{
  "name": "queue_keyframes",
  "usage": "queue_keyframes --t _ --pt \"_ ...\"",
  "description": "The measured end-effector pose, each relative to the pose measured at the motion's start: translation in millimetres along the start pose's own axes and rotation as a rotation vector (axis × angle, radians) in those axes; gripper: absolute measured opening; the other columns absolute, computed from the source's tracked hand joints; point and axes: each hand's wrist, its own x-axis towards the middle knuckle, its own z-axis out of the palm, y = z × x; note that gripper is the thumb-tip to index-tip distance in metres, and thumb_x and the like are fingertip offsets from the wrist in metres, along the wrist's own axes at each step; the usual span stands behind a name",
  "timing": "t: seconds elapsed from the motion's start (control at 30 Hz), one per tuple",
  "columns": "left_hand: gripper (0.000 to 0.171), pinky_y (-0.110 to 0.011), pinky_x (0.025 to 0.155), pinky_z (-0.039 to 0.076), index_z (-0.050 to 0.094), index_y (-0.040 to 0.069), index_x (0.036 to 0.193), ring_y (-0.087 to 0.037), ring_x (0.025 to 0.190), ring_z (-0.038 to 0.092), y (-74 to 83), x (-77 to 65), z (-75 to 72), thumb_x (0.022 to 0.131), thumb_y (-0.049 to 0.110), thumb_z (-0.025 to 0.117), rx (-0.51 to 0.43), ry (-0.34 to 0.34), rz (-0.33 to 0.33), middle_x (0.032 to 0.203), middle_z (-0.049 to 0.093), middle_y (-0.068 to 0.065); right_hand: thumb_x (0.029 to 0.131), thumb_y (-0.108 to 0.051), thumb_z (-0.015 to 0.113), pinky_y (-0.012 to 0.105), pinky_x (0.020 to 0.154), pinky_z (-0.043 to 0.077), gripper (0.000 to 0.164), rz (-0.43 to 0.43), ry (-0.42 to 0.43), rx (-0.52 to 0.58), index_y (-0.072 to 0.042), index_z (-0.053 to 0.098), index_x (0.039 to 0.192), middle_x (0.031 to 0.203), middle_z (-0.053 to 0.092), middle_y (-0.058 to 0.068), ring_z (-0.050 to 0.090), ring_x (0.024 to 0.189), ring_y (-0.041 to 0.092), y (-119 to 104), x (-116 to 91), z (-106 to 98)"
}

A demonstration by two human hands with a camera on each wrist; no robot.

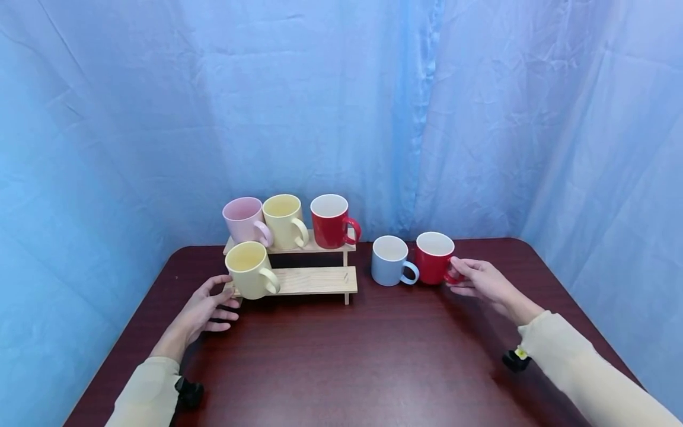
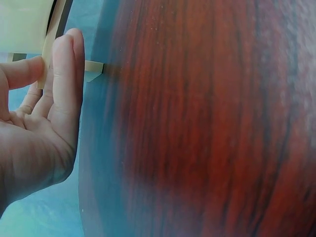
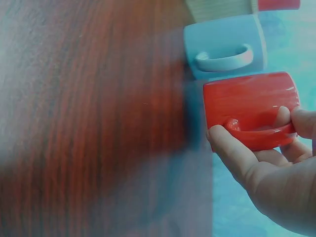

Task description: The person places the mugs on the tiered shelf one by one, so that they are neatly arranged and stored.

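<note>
My right hand (image 1: 482,284) pinches the handle of a red mug (image 1: 433,261) with a white inside, at the right of the table. Left of that mug, close beside it, stands a light blue mug (image 1: 388,267) with its handle turned right. My left hand (image 1: 205,311) is at the left end of a two-step wooden rack (image 1: 315,281). In the left wrist view the thumb and fingers hold the end of its board (image 2: 48,59). A yellow mug (image 1: 248,273) stands on the lower step at that end, just above the thumb.
On the upper step stand a pink mug (image 1: 242,219), another yellow mug (image 1: 281,222) and another red mug (image 1: 329,225), handles to the right. The dark red-brown table (image 1: 363,362) has rounded back corners. Blue curtains (image 1: 320,107) hang behind it and at both sides.
</note>
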Motion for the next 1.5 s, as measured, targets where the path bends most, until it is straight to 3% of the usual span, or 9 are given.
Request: queue_keyframes --t 0.07,0.33,0.47,0.6,0.9,1.13,1.5 --pt "0.057 -0.040 0.065 0.060 0.028 0.019 0.154 -0.025 0.081 0.073 0.4 0.2 -0.2 0.106 0.030 0.055 0.006 -0.001 -0.003 0.103 0.068 -0.012 0.105 -0.038 0.057 0.046 0.098 0.050 0.059 -0.017 -0.003 0.005 0.009 0.049 0.139 0.118 0.061 0.019 0.067 0.112 0.030 -4.5 -6.6 -4.1" --pt "0.056 -0.040 0.065 0.060 0.028 0.020 0.154 -0.026 0.083 0.074 1.0 3.1 -0.8 0.106 0.032 0.055 0.001 -0.007 -0.012 0.104 0.068 -0.012 0.106 -0.026 0.056 0.041 0.088 0.056 0.035 -0.149 -0.058 0.084 0.000 0.064 0.128 0.107 0.070 0.011 0.073 0.099 0.021 -35.2 -35.7 -12.8" --pt "0.058 -0.041 0.065 0.060 0.027 0.020 0.155 -0.026 0.083 0.074 -0.9 2.6 -0.3 0.106 0.033 0.055 -0.002 -0.007 -0.009 0.107 0.068 -0.014 0.106 -0.024 0.057 0.039 0.085 0.057 0.028 -0.180 -0.088 0.102 -0.007 0.068 0.125 0.108 0.071 0.010 0.073 0.099 0.023 -49.3 -47.4 -6.9" --pt "0.058 -0.042 0.066 0.061 0.026 0.021 0.155 -0.027 0.083 0.074 -3.3 1.0 0.4 0.106 0.034 0.055 -0.001 -0.009 -0.014 0.108 0.067 -0.015 0.106 -0.025 0.057 0.038 0.085 0.057 0.031 -0.181 -0.113 0.074 -0.005 0.066 0.128 0.112 0.070 0.011 0.072 0.101 0.024 -58.6 -56.3 6.9" --pt "0.056 -0.042 0.066 0.061 0.027 0.022 0.154 -0.028 0.084 0.074 -2.6 2.0 1.0 0.106 0.034 0.055 -0.003 -0.006 -0.013 0.106 0.067 -0.014 0.106 -0.023 0.057 0.045 0.090 0.055 0.046 -0.180 -0.205 0.037 0.012 0.053 0.135 0.117 0.067 0.019 0.071 0.103 0.027 -58.7 -51.2 61.5" --pt "0.057 -0.042 0.067 0.061 0.026 0.022 0.155 -0.027 0.084 0.074 -1.5 1.6 -0.1 0.106 0.034 0.054 0.006 0.002 -0.015 0.111 0.065 -0.016 0.105 -0.027 0.059 0.053 0.092 0.052 0.047 -0.148 -0.268 0.025 0.009 0.056 0.135 0.119 0.065 0.023 0.069 0.106 0.038 -56.0 -27.7 123.8" --pt "0.057 -0.042 0.066 0.061 0.027 0.022 0.154 -0.027 0.084 0.074 -1.3 0.7 1.9 0.106 0.035 0.055 0.006 0.009 -0.011 0.110 0.065 -0.016 0.104 -0.031 0.061 0.049 0.088 0.055 0.037 -0.165 -0.338 0.028 0.005 0.064 0.112 0.110 0.066 0.022 0.070 0.099 0.033 -67.7 9.7 201.7"
